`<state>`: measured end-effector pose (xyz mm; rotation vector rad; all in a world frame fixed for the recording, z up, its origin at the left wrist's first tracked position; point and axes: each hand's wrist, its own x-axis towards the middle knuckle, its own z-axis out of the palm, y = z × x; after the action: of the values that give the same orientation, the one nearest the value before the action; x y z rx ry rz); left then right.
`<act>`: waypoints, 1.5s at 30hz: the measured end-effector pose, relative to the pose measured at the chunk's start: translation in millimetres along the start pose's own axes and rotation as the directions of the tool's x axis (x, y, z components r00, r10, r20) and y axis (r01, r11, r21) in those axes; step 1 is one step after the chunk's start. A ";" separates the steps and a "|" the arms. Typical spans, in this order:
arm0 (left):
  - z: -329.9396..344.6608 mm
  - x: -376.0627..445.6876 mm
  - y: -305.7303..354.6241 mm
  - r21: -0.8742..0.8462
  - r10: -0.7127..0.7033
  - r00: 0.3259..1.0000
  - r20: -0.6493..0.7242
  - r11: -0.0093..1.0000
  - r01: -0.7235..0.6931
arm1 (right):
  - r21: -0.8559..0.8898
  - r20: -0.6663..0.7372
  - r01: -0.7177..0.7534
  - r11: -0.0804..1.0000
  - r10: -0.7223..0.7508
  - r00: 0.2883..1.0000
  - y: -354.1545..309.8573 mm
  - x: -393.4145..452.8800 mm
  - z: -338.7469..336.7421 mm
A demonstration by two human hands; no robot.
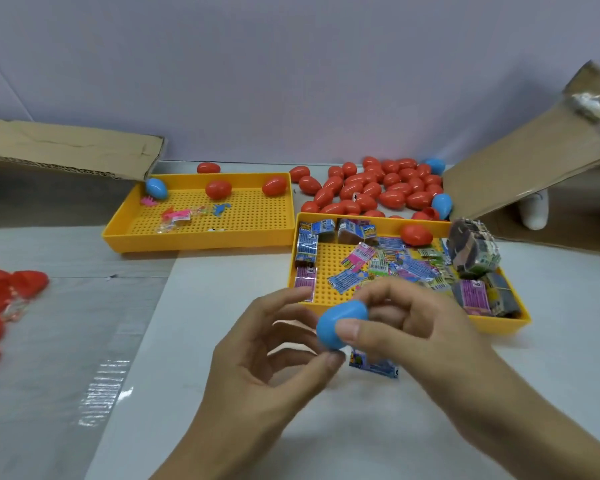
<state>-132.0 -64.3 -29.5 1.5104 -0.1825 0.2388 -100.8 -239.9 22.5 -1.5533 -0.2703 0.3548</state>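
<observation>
Head view, looking down at a pale surface (222, 306). Both hands meet in the middle, holding a blue plastic egg (340, 323) just above the surface, in front of the near yellow tray (499, 323). The right hand (430, 344) grips the egg, thumb across its front and fingers curled behind. The left hand (264, 372) pinches it from below and from the left. The egg's long axis slants from lower left up to the right. It carries no label.

A small printed leaflet (374, 367) lies flat beneath the hands. The near yellow tray holds many similar leaflets (361, 268), their print too blurred to read. A second yellow tray (198, 242) sits further left. A pile of red eggs (371, 188) lies behind the trays.
</observation>
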 end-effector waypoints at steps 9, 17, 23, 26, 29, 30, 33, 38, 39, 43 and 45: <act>-2.0 -1.8 0.8 0.024 0.080 0.996 0.044 0.996 -0.081 | 0.042 -0.127 -0.043 0.998 0.048 0.991 20.9 -18.0 6.5; -0.9 -6.1 -2.0 0.002 0.045 0.997 0.068 0.999 -0.045 | 0.085 -0.142 -0.100 0.991 0.112 0.983 22.3 -20.5 4.8; -2.0 -5.2 2.1 -0.013 -0.127 0.991 0.045 0.992 0.128 | 0.097 -0.121 -0.109 0.989 0.120 0.985 23.5 -22.4 4.0; -1.9 -5.0 4.8 0.004 -0.181 0.979 0.090 0.983 0.182 | 0.099 -0.108 -0.101 0.990 0.112 0.988 25.3 -23.2 2.5; -2.1 -5.4 6.2 -0.006 -0.192 0.975 0.112 0.981 0.194 | 0.098 -0.116 -0.098 0.990 0.109 0.987 26.3 -23.8 0.7; -2.4 -5.7 6.4 -0.006 -0.188 0.976 0.112 0.982 0.189 | 0.096 -0.113 -0.096 0.991 0.107 0.988 26.0 -23.9 0.4; -2.9 -6.5 6.0 -0.017 -0.161 0.982 0.101 0.986 0.163 | 0.095 -0.121 -0.093 0.991 0.105 0.987 24.9 -23.3 0.3; -3.0 -8.8 2.8 -0.025 -0.101 0.989 0.108 0.994 0.105 | 0.074 -0.127 -0.103 0.992 0.112 0.986 25.3 -24.0 -0.2; -3.3 -8.8 2.3 -0.030 -0.106 0.988 0.109 0.994 0.110 | 0.071 -0.125 -0.097 0.993 0.105 0.987 25.4 -24.4 -0.5; -4.7 -7.6 3.5 -0.041 -0.162 0.979 0.127 0.985 0.169 | 0.073 -0.129 -0.068 0.995 0.077 0.989 24.9 -25.1 -1.4; -5.4 -6.8 4.9 -0.028 -0.182 0.975 0.129 0.982 0.187 | 0.067 -0.129 -0.053 0.996 0.062 0.990 24.9 -25.4 -1.9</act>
<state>-140.0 -59.0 -26.9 1.4931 -0.1451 -0.0096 -124.7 -251.8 -1.1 -1.5171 -0.1115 0.3023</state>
